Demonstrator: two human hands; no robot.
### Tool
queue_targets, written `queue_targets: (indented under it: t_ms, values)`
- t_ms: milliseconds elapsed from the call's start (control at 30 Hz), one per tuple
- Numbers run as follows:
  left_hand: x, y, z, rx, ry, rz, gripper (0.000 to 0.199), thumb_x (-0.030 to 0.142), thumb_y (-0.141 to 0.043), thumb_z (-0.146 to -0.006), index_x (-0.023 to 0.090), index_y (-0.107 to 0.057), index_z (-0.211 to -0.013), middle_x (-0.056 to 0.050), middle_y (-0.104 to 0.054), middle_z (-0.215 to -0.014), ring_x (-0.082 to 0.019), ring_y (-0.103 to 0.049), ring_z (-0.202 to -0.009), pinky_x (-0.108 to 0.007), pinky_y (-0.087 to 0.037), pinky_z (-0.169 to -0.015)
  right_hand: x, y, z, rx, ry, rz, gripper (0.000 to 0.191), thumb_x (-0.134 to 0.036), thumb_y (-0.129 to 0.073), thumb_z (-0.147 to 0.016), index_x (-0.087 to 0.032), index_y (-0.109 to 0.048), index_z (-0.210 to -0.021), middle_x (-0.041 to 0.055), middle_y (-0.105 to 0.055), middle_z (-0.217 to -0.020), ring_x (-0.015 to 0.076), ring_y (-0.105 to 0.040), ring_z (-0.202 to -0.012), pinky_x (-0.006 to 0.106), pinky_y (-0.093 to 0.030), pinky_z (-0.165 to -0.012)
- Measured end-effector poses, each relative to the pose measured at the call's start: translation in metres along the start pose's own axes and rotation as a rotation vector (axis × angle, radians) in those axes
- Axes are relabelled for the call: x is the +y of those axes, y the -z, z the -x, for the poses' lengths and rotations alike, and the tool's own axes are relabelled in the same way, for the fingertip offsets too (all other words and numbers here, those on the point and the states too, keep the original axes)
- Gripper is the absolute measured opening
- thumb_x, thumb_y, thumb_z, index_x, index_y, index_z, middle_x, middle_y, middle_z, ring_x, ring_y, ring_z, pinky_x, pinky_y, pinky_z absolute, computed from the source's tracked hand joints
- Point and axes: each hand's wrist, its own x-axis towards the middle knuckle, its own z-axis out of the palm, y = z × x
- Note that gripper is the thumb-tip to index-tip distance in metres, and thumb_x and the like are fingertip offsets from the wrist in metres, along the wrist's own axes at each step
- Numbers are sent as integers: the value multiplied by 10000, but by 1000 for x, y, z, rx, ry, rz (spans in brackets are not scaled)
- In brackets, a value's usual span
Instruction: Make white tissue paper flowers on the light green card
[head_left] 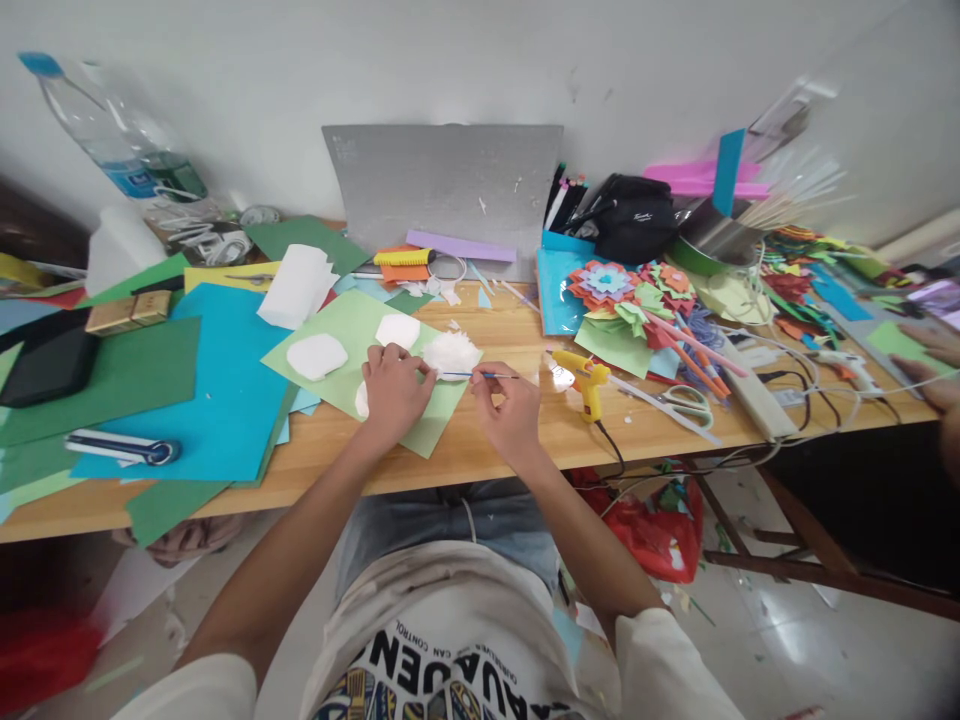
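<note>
A light green sheet (pixel 352 330) lies at the table's middle with several white pieces on it. One, a fluffy white piece (pixel 451 353), sits near the sheet's right corner. My right hand (pixel 508 410) is closed in a pinch on a thin blue stick (pixel 457 375), whose left part crosses the fluffy piece's lower edge. My left hand (pixel 396 392) rests on the green sheet, fingers bent, its fingertips by the stick's left end; it partly covers another white piece (pixel 362 401). Whether its fingers hold anything is hidden.
A yellow glue gun (pixel 587 382) and scissors (pixel 688 404) lie right of my hands. Blue paper (pixel 217 390) with a stapler (pixel 124 447) is at left. Paper flowers (pixel 604 284) stand behind at right. Another person's hand (pixel 926 370) shows at the right edge.
</note>
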Motion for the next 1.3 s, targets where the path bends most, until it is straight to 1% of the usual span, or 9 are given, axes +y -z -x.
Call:
queue_targets:
  t_ms: [267, 433, 533, 633, 733, 867, 967, 1100, 1300]
  values:
    - [0, 2, 1, -14, 17, 54, 233, 401, -619, -832, 217, -760, -814, -124, -601, -1012, -346, -436, -1094, -465, -391, -866, 2, -3, -1, -9, 18, -11, 167, -301, -522, -905, -191, -646, -890, 52, -723, -831, 137, -677, -620, 266, -562, -625]
    - [-4, 14, -1, -9, -4, 71, 261, 423, -617, -826, 206, -762, -822, -125, -604, -991, -340, -437, -1077, -470, -396, -904, 2, 11, 4, 88, 14, -23, 162, -303, -549, -902, -199, -670, -874, 52, -722, -854, 140, -672, -654, 280, -574, -641]
    - [-9, 26, -21, 45, -39, 68, 249, 399, -595, -843, 211, -756, -869, -117, -613, -983, -329, -445, -1068, -469, -392, -924, 10, 24, 14, 151, 20, -20, 169, -293, -544, -912, -216, -683, -968, 54, -719, -884, 159, -674, -700, 302, -581, -650]
    - [-13, 27, -63, 51, -172, 24, 267, 328, -529, -889, 201, -737, -998, -118, -628, -1004, -312, -458, -1071, -459, -378, -949, 27, 35, 27, 180, 80, 122, 208, -248, -514, -923, -224, -682, -1044, 67, -727, -927, 186, -686, -799, 345, -581, -752]
    - [-12, 14, -114, -32, -301, -90, 323, 255, -491, -900, 142, -714, -1106, -153, -638, -1069, -317, -465, -1089, -447, -378, -940, 48, 39, 39, 80, 148, 416, 274, -183, -481, -915, -201, -677, -1105, 103, -721, -1018, 214, -675, -925, 360, -556, -833]
    - [-4, -11, -162, -152, -399, -169, 312, 187, -495, -879, 117, -738, -1061, -174, -654, -1064, -319, -472, -1105, -419, -387, -919, 61, 37, 45, -143, 189, 649, 347, -112, -449, -889, -165, -659, -1161, 125, -696, -1031, 223, -637, -939, 339, -534, -803]
    - [3, -26, -177, -152, -448, -206, 295, 218, -523, -874, 138, -735, -1063, -163, -645, -1088, -312, -464, -1130, -407, -375, -933, 60, 35, 42, -250, 192, 672, 348, -100, -454, -890, -155, -652, -1171, 121, -677, -1007, 229, -602, -938, 344, -517, -815]
    - [6, -41, -189, -144, -445, -176, 276, 241, -523, -868, 133, -732, -1013, -169, -624, -1088, -314, -443, -1168, -405, -362, -943, 57, 36, 39, -306, 152, 645, 367, -64, -490, -847, -162, -656, -1159, 111, -654, -1000, 238, -571, -944, 354, -503, -825]
    - [1, -51, -202, -62, -364, 161, 215, 172, -506, -833, 136, -715, -796, -178, -614, -1030, -312, -435, -1178, -418, -330, -1005, 57, 37, 36, -325, 157, 573, 396, -44, -442, -863, -199, -671, -1147, 112, -632, -980, 234, -553, -921, 362, -509, -827]
